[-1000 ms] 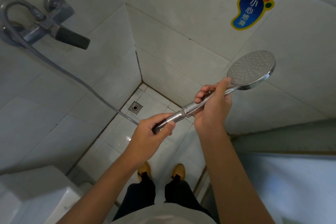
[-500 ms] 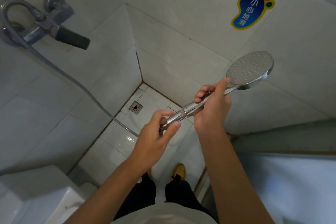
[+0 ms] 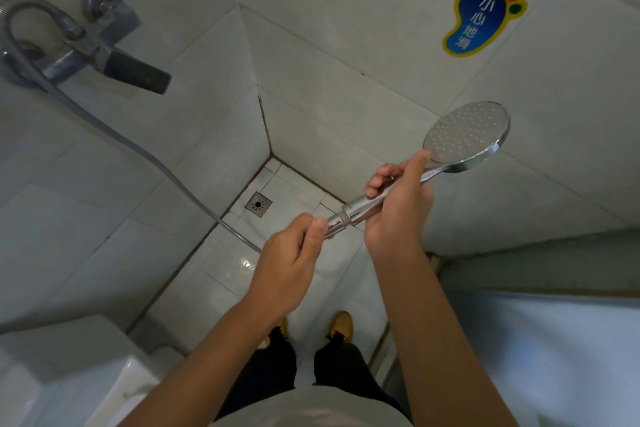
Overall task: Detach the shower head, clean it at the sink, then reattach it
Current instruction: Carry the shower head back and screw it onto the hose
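A single wide-angle camera sits on the person's head and looks steeply down and forward into a tiled shower corner. Straight walls bow outward toward the picture's edges, the mark of the wide lens. The left hand (image 3: 294,253) and right hand (image 3: 398,211) sit near the picture's centre, close to the lens, with both forearms running in from the bottom edge. Below them the view drops past the person's legs to the shoes (image 3: 341,326) and the floor drain (image 3: 258,203) well beneath. The wall tap (image 3: 104,52) falls at upper left and the foot-shaped sticker (image 3: 483,7) at upper right. No second view exists to overlap with it.
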### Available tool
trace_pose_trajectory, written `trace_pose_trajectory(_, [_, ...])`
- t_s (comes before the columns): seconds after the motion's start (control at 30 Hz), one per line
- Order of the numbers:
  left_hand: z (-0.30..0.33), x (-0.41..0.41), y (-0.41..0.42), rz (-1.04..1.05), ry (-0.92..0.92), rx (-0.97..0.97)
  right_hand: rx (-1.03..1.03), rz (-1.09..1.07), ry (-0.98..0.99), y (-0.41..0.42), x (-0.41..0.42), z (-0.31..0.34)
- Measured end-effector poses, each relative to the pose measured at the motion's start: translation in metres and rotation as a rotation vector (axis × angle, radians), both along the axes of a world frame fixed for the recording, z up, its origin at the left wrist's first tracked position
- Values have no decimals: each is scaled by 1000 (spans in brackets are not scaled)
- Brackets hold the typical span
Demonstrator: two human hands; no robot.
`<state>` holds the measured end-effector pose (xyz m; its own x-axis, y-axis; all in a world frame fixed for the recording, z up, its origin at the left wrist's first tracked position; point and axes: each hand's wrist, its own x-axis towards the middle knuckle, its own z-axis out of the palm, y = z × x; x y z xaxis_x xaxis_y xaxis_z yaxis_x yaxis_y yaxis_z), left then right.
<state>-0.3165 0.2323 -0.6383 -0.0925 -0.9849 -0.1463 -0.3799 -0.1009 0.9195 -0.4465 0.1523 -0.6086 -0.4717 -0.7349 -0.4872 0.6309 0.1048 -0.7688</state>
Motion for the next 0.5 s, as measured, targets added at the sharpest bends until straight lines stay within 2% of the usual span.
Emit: trace_pose_trajectory(0.5, [-9,-1,-6,-8,-96,-48,39,-9,-28,-2,-2,-5])
